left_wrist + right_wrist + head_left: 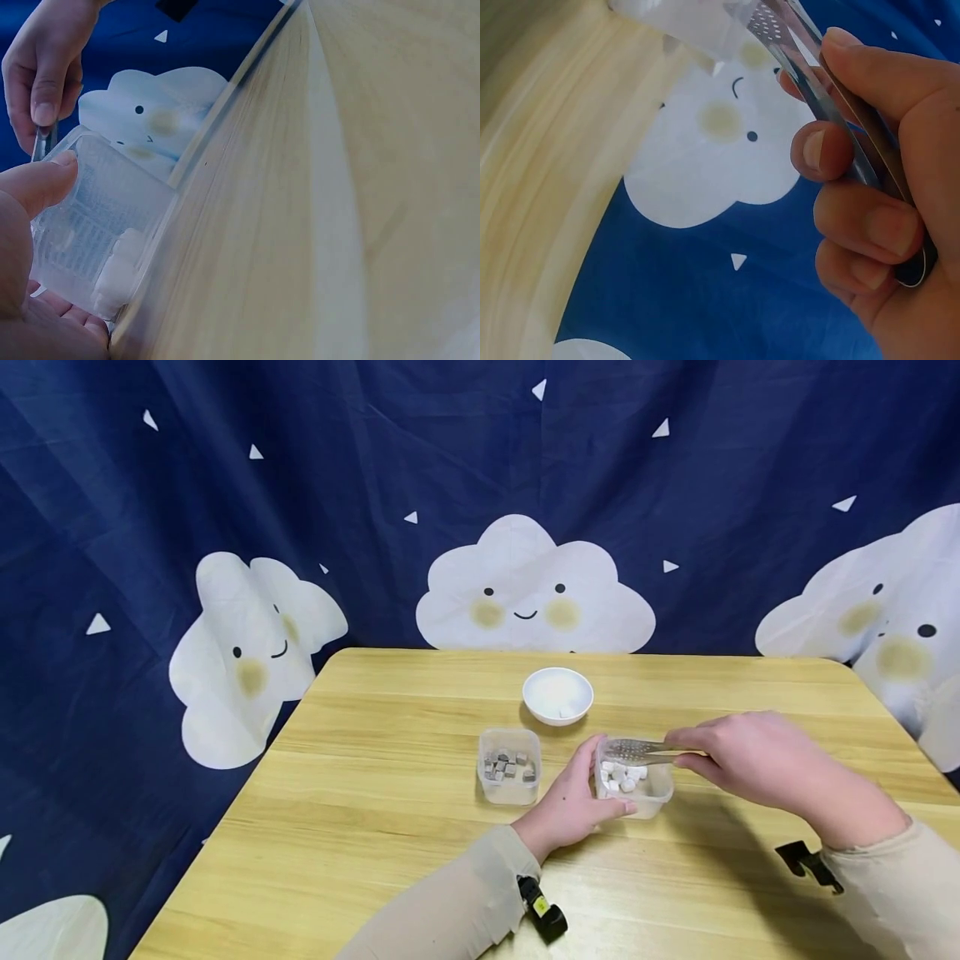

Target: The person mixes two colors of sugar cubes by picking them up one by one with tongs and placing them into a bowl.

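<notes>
A: Right hand (757, 760)?
B: Fingers curled, closed round one pair of metal tongs (636, 748). Perforated end at the far part of the white-piece tub (651, 808); whether it grips a piece, cannot tell.
A: Left hand (573, 802)?
B: Partly closed round the white-piece tub, at its left: thumb along the near wall, fingers on the side.
A: Tub contents?
B: White pieces (626, 778), small, several, loosely heaped.
A: Left of that tub?
B: Grey-piece tub (510, 792), one, translucent, standing apart; grey pieces (510, 770) inside, block-shaped.
A: Beyond it?
B: White bowl (543, 693), one, round, beyond the tub and slightly left; one small white lump (564, 713) inside.
A: Surface?
B: Table (360, 827), light wood grain, beneath the tub, far corners rounded.
A: Room?
B: Curtain (360, 443), dark blue, behind the table as seen from the tub; printed with white clouds (525, 585), smiling, and small white triangles (662, 428).
</notes>
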A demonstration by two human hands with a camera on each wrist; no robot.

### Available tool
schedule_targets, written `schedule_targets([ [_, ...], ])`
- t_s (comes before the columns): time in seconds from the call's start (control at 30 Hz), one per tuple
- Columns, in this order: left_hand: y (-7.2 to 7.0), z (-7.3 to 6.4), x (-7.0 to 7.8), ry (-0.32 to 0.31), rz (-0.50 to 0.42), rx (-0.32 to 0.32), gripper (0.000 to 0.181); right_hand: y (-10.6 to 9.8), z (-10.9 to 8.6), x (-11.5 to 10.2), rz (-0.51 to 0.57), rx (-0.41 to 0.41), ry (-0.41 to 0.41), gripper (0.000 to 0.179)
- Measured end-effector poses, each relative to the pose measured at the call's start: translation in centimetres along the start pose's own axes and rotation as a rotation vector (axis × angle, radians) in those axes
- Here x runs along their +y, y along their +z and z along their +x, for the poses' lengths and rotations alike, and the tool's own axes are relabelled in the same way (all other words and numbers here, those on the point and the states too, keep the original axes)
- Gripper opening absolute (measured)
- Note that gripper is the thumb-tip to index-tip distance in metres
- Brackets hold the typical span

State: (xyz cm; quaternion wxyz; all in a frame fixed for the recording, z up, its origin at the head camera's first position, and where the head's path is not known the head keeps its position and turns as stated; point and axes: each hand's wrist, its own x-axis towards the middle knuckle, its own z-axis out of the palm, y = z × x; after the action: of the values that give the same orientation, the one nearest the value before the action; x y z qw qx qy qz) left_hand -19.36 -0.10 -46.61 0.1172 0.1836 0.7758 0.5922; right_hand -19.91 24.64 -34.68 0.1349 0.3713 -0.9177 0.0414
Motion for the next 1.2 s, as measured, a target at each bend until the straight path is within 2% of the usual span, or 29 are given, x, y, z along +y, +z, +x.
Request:
schedule_targets([
  [0.33, -0.1, 0.0, 0.0, 0.005, 0.03, 0.017, 0.102, -0.7, 0.5, 0.4, -0.019, 0.169, -0.062, 0.026],
  [0.87, 0.0, -0.1, 0.0, -0.004, 0.025, -0.002, 0.101, 3.4, 4.5, 0.9, 0.021, 0.14, 0.01, 0.025],
  [1.2, -0.1, 0.0, -0.2, 0.024, 0.023, 0.005, 0.1, 5.3, 5.4, 1.8, 0.036, 0.129, 0.1, 0.025],
])
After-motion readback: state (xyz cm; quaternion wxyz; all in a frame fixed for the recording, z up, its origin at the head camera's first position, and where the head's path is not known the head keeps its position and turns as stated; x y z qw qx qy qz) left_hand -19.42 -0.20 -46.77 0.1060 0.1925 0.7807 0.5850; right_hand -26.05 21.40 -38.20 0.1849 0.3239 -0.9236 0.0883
